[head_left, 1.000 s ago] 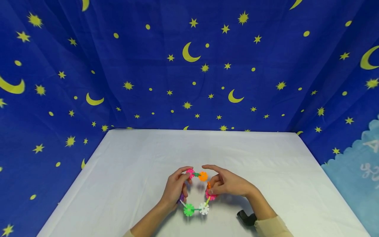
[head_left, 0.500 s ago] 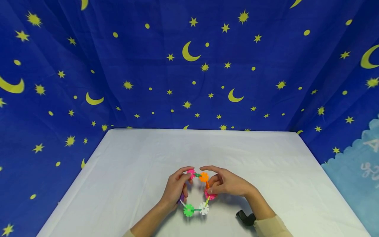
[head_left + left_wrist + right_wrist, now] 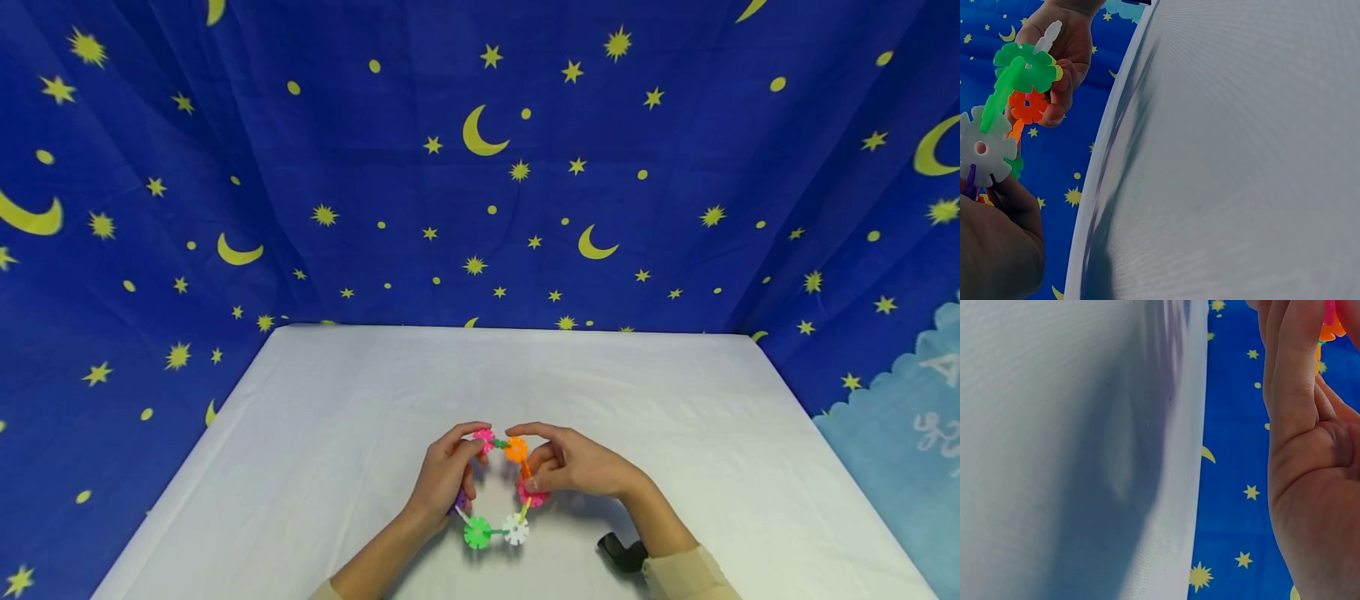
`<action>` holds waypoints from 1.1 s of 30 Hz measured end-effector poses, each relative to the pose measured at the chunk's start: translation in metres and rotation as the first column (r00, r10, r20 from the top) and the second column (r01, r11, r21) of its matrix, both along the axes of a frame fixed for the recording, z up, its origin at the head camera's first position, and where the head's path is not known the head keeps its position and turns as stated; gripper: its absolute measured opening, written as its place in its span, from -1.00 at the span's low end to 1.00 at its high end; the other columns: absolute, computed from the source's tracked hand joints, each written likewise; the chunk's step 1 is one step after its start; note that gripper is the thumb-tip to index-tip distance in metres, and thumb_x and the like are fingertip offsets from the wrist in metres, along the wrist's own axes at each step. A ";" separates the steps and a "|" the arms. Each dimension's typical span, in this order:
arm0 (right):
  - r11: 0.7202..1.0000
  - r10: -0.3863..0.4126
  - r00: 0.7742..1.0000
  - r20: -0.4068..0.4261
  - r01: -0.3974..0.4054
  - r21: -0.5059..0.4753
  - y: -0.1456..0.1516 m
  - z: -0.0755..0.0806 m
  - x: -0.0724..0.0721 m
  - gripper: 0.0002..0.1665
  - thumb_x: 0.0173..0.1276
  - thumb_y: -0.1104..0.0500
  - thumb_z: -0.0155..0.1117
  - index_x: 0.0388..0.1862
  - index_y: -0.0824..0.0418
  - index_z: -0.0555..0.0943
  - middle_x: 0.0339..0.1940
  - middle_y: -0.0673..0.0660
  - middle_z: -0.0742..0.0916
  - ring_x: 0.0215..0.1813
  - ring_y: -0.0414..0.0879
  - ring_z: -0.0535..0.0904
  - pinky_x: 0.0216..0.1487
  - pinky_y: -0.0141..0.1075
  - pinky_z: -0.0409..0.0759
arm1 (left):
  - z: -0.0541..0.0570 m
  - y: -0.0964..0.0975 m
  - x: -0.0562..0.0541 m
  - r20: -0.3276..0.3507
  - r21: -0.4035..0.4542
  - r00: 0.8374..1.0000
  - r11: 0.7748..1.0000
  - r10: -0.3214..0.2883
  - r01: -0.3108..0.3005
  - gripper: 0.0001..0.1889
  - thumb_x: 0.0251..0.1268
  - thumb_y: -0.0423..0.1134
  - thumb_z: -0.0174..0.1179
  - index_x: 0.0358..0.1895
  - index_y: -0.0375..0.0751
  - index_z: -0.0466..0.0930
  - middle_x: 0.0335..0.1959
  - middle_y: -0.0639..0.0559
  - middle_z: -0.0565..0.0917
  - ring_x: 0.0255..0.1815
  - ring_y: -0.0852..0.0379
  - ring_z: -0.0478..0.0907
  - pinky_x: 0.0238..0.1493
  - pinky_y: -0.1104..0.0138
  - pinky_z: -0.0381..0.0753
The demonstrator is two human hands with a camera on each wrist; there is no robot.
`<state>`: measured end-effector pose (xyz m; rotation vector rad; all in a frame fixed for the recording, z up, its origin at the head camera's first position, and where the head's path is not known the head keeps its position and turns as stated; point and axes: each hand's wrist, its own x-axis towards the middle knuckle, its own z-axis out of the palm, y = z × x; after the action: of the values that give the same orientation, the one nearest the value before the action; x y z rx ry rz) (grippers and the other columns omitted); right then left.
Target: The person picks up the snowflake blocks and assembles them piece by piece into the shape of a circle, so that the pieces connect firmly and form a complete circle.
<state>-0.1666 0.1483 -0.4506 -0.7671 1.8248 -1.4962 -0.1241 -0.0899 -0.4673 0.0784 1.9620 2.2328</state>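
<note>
A ring of notched plastic snowflake discs is held up between both hands over the table. My left hand [image 3: 444, 473] pinches the pink disc [image 3: 484, 440] at its upper left, with a purple disc [image 3: 459, 502] partly hidden by the fingers. My right hand [image 3: 581, 463] grips the other pink disc [image 3: 534, 493] and an edge-on orange disc [image 3: 526, 470], its forefinger stretched over the orange disc [image 3: 516, 450]. A green disc [image 3: 477, 532] and a white disc [image 3: 516, 529] form the near side. In the left wrist view a whitish disc [image 3: 979, 150] shows close to my left hand.
A black curved object [image 3: 621, 552] lies on the white-covered table [image 3: 360, 400] beside my right forearm. Blue cloth [image 3: 420, 192] with yellow moons and stars stands around the back and sides. A light blue panel [image 3: 900, 450] hangs at the right.
The right hand's edge-on orange disc has moved up and left to meet the orange disc, narrowing the gap there. The right forefinger has come down onto that orange disc. My left hand stays put.
</note>
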 end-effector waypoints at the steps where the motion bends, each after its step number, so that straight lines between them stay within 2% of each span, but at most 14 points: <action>1: 1.000 0.000 1.000 -0.001 0.000 0.000 0.000 0.000 0.000 -0.17 0.27 0.23 0.37 0.46 0.17 0.21 -0.24 0.27 0.72 -0.33 0.08 0.65 -0.24 0.13 0.62 | 0.000 0.000 0.000 0.000 0.001 1.000 1.000 -0.001 0.001 -0.65 0.47 -0.20 0.04 0.23 -0.19 0.48 -0.26 -0.39 0.56 -0.89 0.18 0.30 -0.88 0.38 0.41; 8: 1.000 0.000 1.000 -0.006 0.000 -0.003 0.000 0.000 -0.001 -0.23 0.27 0.22 0.37 0.42 0.13 0.28 -0.24 0.27 0.72 -0.34 0.09 0.65 -0.24 0.15 0.62 | -0.001 0.000 -0.002 0.016 -0.014 1.000 1.000 -0.021 0.021 -0.67 0.47 -0.24 0.03 0.21 -0.20 0.49 -0.35 -0.25 0.59 -0.89 0.18 0.30 -0.89 0.39 0.39; 13: 1.000 -0.004 1.000 -0.009 0.004 -0.027 0.001 0.000 -0.001 -0.29 0.26 0.23 0.38 0.36 0.14 0.35 -0.22 0.28 0.71 -0.29 0.16 0.67 -0.23 0.08 0.64 | 0.000 0.000 -0.002 0.011 -0.031 0.999 0.999 -0.030 0.030 -0.68 0.45 -0.27 0.03 0.20 -0.22 0.50 -0.40 -0.14 0.60 -0.88 0.19 0.30 -0.88 0.39 0.40; 19: 0.998 -0.009 1.000 -0.020 0.008 -0.057 0.000 -0.002 -0.001 -0.37 0.24 0.25 0.39 0.28 0.17 0.41 -0.21 0.29 0.71 -0.29 0.18 0.68 -0.23 -0.04 0.67 | 0.000 0.001 -0.002 0.005 -0.028 1.000 0.999 -0.031 0.031 -0.65 0.43 -0.21 0.08 0.21 -0.17 0.50 -0.37 -0.19 0.60 -0.89 0.18 0.30 -0.90 0.37 0.39; 25: 0.999 -0.022 0.999 -0.030 0.021 -0.041 0.001 -0.002 -0.001 -0.38 0.25 0.23 0.39 0.27 0.16 0.41 -0.22 0.27 0.71 -0.30 0.16 0.68 -0.23 -0.07 0.67 | -0.001 0.001 -0.002 0.015 -0.029 0.999 0.999 -0.030 0.031 -0.64 0.42 -0.20 0.08 0.22 -0.17 0.49 -0.29 -0.27 0.61 -0.88 0.18 0.31 -0.89 0.37 0.41; 30: 0.997 -0.062 0.997 -0.053 0.063 0.032 0.004 0.000 -0.001 -0.39 0.25 0.16 0.39 0.27 0.09 0.43 -0.33 0.23 0.71 -0.51 0.00 0.58 -0.45 -0.18 0.63 | -0.004 0.001 -0.003 0.041 -0.033 0.999 0.999 -0.035 0.036 -0.62 0.43 -0.21 0.07 0.25 -0.18 0.45 -0.23 -0.24 0.65 -0.86 0.18 0.35 -0.86 0.35 0.47; 33: 0.994 -0.083 0.995 -0.055 0.086 0.065 0.007 0.000 -0.001 -0.40 0.25 0.13 0.39 0.27 0.08 0.44 -0.35 0.22 0.72 -0.60 -0.05 0.50 -0.55 -0.20 0.60 | -0.003 0.001 -0.003 0.053 -0.037 0.998 0.999 -0.030 0.032 -0.63 0.43 -0.19 0.08 0.23 -0.19 0.45 -0.36 -0.18 0.64 -0.83 0.14 0.40 -0.80 0.30 0.53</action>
<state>-0.1674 0.1555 -0.4506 -0.7106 1.9583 -1.4720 -0.1274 -0.0887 -0.4703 0.0446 1.9615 2.1549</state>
